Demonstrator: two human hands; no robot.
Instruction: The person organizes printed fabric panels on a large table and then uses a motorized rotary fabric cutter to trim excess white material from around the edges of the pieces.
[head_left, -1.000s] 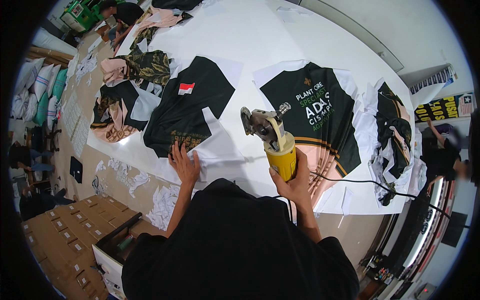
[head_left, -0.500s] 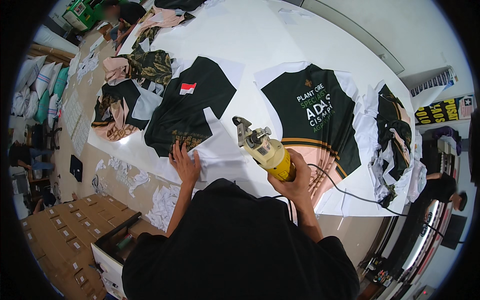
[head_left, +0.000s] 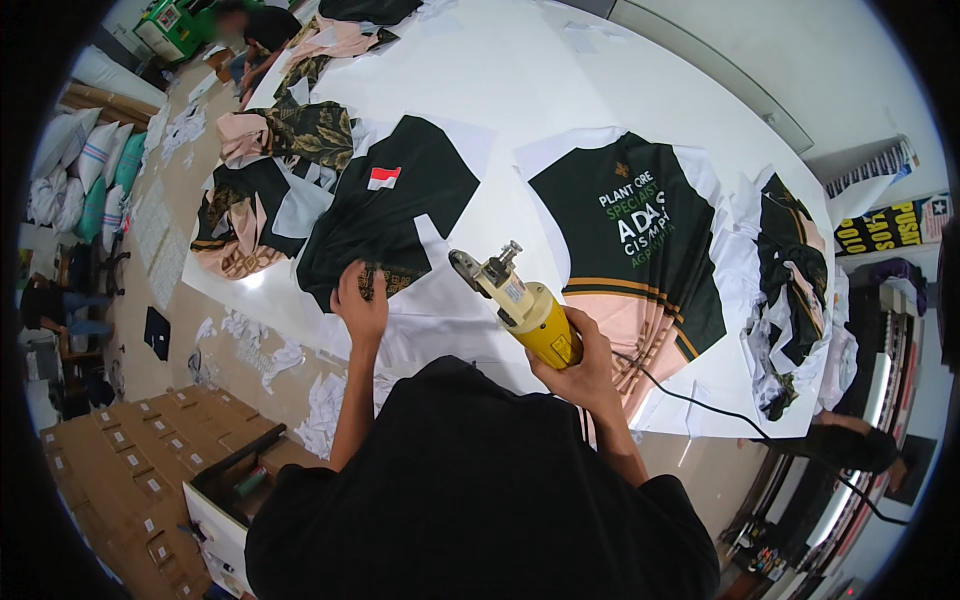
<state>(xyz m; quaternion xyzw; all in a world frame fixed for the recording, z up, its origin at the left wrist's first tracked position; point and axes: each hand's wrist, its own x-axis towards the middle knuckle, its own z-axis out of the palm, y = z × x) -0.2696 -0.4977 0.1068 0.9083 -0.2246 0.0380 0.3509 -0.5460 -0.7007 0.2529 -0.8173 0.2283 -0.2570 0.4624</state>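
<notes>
My right hand (head_left: 585,365) is wrapped round the yellow body of a handheld electric cloth cutter (head_left: 548,330). Its metal cutting head points up and left above the white table, apart from the cloth. A black cord trails from it to the right. My left hand (head_left: 361,298), fingers bent, grips the lower edge of a dark green sleeve-like fabric piece (head_left: 400,200) with a red-and-white flag patch and gold patterned trim; its fingertips are partly hidden. Beyond the cutter, to the right, lies a dark green and peach printed shirt panel (head_left: 635,240) with white margins.
Crumpled printed fabric (head_left: 240,215) is piled at the table's left edge, and more cut cloth (head_left: 790,290) lies at the right. White scraps (head_left: 325,405) litter the floor. Cardboard boxes (head_left: 150,470) stand lower left. One person (head_left: 265,35) sits far left; another (head_left: 845,445) is at the right.
My left hand has gone from lying spread on the cloth to bent fingers at its edge, further up. The cutter has tilted further left and dropped slightly. The person at right has moved.
</notes>
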